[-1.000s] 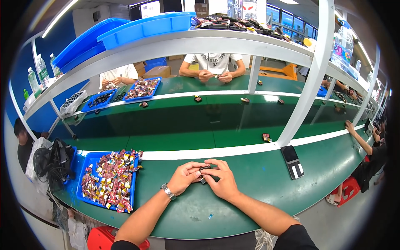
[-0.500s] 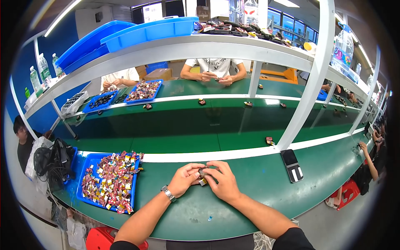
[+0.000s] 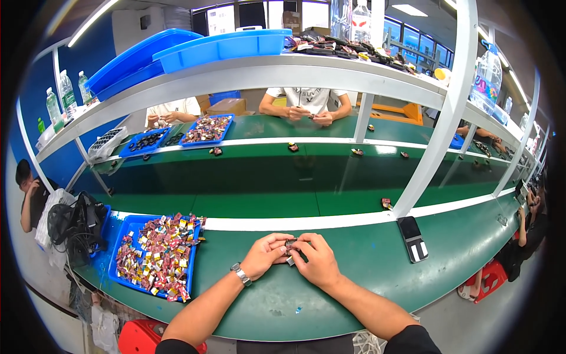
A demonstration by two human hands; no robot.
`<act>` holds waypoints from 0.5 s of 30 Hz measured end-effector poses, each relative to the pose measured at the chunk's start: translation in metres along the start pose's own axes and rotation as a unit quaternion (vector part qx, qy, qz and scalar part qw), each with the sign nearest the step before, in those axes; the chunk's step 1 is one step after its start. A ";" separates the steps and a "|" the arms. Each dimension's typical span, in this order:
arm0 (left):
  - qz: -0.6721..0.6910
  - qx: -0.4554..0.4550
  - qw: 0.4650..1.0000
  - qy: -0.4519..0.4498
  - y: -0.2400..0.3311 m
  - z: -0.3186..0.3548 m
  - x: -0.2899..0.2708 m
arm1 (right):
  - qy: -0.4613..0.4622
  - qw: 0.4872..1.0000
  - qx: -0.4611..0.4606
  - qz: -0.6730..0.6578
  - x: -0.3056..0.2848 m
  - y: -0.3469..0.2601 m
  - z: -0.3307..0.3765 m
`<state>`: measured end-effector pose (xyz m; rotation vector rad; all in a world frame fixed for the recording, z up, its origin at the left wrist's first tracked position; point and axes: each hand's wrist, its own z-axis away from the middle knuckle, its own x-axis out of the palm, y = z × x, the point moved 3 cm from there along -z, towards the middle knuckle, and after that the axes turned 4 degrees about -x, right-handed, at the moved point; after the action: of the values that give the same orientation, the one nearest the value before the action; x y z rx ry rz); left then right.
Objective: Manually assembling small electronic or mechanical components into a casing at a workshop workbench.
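Observation:
Over the green bench [image 3: 348,307], both hands meet around one small dark part [image 3: 289,243] with a pale tab below it. My left hand [image 3: 262,257], with a metal watch on its wrist, pinches the part from the left. From the other side, the fingertips of my right hand [image 3: 316,261] press on it. Fingers cover most of the part, so its exact kind is unclear. To the left, a blue tray [image 3: 112,259] holds a heap of small reddish parts [image 3: 156,251] with yellow and white tabs. A flat black case [image 3: 413,239] with two white strips lies right of my hands.
A white rail and post [image 3: 433,135] stand beyond my hands, carrying a shelf with blue bins [image 3: 227,50]. Black cables [image 3: 68,227] sit left of the tray. One loose reddish part [image 3: 386,203] lies by the post. People work across the belt and at far right.
The view has shifted slightly. My hands stay together on the small part, whose tab now looks pale instead of yellow. At far left, a person has raised a hand to the head.

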<state>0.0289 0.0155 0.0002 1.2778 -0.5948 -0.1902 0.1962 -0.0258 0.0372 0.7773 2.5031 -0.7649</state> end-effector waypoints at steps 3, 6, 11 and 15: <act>-0.015 0.003 1.000 -0.009 -0.001 0.001 0.000 | -0.006 1.000 -0.005 0.009 0.001 0.000 0.001; -0.015 0.008 1.000 -0.005 -0.001 0.001 0.000 | -0.008 1.000 -0.005 -0.028 -0.001 0.001 -0.002; -0.010 0.001 1.000 -0.004 -0.003 0.000 -0.002 | -0.043 0.998 0.016 -0.053 -0.003 0.008 -0.003; -0.008 0.007 1.000 0.002 -0.002 -0.001 -0.001 | -0.046 0.997 0.026 -0.057 -0.003 0.009 -0.004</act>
<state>0.0286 0.0162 -0.0017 1.2966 -0.5833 -0.1968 0.2031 -0.0189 0.0384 0.6058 2.4711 -0.8868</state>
